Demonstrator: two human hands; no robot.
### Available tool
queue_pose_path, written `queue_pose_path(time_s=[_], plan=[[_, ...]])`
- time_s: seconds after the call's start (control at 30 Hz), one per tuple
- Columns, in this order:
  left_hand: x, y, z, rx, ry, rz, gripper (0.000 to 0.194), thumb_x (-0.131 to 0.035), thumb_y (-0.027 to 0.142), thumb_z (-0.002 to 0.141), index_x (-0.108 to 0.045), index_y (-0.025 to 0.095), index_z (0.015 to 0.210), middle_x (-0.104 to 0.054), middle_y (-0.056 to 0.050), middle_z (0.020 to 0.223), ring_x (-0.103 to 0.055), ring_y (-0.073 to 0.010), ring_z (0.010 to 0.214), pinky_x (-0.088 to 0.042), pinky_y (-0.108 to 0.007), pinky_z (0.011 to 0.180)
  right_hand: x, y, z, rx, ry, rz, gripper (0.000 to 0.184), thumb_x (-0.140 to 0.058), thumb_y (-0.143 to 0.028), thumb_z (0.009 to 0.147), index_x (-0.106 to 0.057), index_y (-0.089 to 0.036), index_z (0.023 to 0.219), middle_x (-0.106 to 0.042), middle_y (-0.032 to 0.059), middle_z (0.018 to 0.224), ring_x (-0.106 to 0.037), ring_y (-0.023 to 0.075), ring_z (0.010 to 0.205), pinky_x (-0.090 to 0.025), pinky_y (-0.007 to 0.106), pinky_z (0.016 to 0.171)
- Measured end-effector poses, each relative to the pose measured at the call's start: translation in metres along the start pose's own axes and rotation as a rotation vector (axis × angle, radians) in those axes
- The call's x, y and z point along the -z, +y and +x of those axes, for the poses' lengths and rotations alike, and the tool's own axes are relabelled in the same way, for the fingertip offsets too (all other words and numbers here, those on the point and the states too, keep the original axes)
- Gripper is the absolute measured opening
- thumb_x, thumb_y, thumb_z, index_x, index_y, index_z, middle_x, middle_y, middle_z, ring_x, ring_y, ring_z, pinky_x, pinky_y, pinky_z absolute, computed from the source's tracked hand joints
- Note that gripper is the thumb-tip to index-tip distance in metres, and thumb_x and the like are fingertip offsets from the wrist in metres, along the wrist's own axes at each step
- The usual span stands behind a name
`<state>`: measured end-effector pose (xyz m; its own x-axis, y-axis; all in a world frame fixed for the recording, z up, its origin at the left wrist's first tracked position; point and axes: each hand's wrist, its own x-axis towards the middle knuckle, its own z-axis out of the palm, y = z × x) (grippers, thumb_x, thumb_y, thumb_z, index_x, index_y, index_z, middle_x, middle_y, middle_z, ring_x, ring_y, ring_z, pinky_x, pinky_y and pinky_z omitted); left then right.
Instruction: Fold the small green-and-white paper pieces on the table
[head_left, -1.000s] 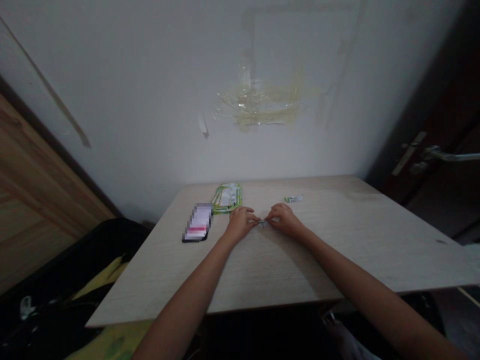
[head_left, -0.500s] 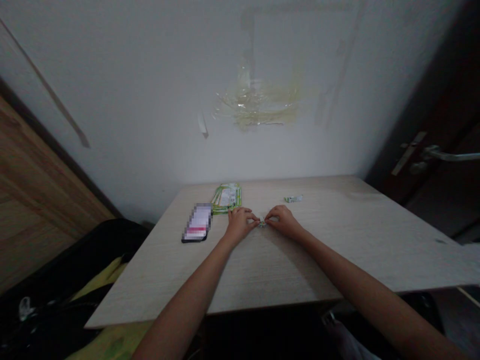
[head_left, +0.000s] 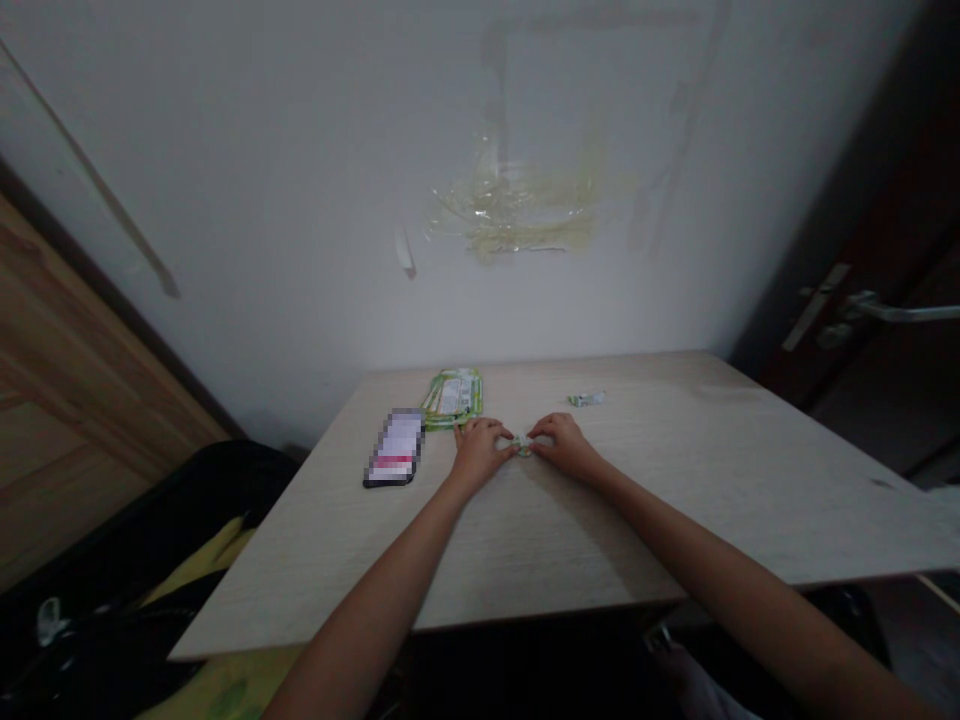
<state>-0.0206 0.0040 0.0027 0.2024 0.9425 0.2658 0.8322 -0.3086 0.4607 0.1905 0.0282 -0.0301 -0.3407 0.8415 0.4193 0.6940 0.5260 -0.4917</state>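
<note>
Small green-white piece pinched by left hand and right hand, well inside table edges; leftward room narrowed by packets, phone.

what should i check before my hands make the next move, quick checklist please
1. Left hand at the small white-and-green piece: ok, fingertips at its left side.
2. Right hand at the piece: ok, fingertips at its right side.
3. Piece's exact folds: cannot tell, too small.
4. Phone apart from both hands: ok.
5. Left hand apart from the green packets: cannot tell, very close.
6. Small strip apart from right hand: ok.
</note>
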Motion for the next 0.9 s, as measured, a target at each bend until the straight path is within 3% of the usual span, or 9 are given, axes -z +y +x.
queue_pose_path(time_s=[0.23,0.4,0.6,0.9], plan=[[-0.003,0.001,0.002,-0.003,0.032,-0.078,0.011,-0.077,0.032,0.077,-0.078,0.026,0.085,-0.069,-0.005,0.119,-0.051,-0.0283,0.122,-0.025,-0.053,0.111,0.002,-0.002,0.0,-0.045,0.05,0.142,0.023,-0.075,-0.03,0.073,-0.076,-0.019,0.093,-0.073,0.0087,0.098,-0.062,0.0257,0.102,-0.045,0.038,0.095],[0.0,0.004,0.003,-0.002,0.057,-0.143,0.005,-0.078,0.027,0.076,-0.077,0.024,0.08,-0.071,-0.004,0.116,-0.055,-0.0265,0.12,-0.031,-0.049,0.109,0.007,-0.007,0.003,-0.033,0.052,0.212,0.016,-0.071,-0.031,0.078,-0.077,-0.02,0.087,-0.075,0.0066,0.092,-0.066,0.0234,0.095,-0.045,0.037,0.094],[0.003,0.008,0.003,-0.041,0.098,-0.209,0.006,-0.077,0.026,0.075,-0.077,0.024,0.081,-0.074,-0.004,0.108,-0.061,-0.0243,0.114,-0.038,-0.044,0.106,0.01,-0.005,0.007,0.035,0.019,0.289,0.015,-0.067,-0.031,0.083,-0.077,-0.02,0.084,-0.076,0.0058,0.086,-0.068,0.0202,0.085,-0.047,0.034,0.088],[-0.003,0.007,0.001,-0.038,0.026,-0.318,0.017,-0.065,0.028,0.083,-0.079,0.024,0.092,-0.078,-0.005,0.096,-0.069,-0.0229,0.1,-0.047,-0.039,0.097,0.01,-0.008,0.004,-0.043,0.052,0.305,0.012,-0.068,-0.029,0.081,-0.076,-0.02,0.083,-0.076,0.0065,0.088,-0.069,0.0217,0.089,-0.05,0.035,0.087]])
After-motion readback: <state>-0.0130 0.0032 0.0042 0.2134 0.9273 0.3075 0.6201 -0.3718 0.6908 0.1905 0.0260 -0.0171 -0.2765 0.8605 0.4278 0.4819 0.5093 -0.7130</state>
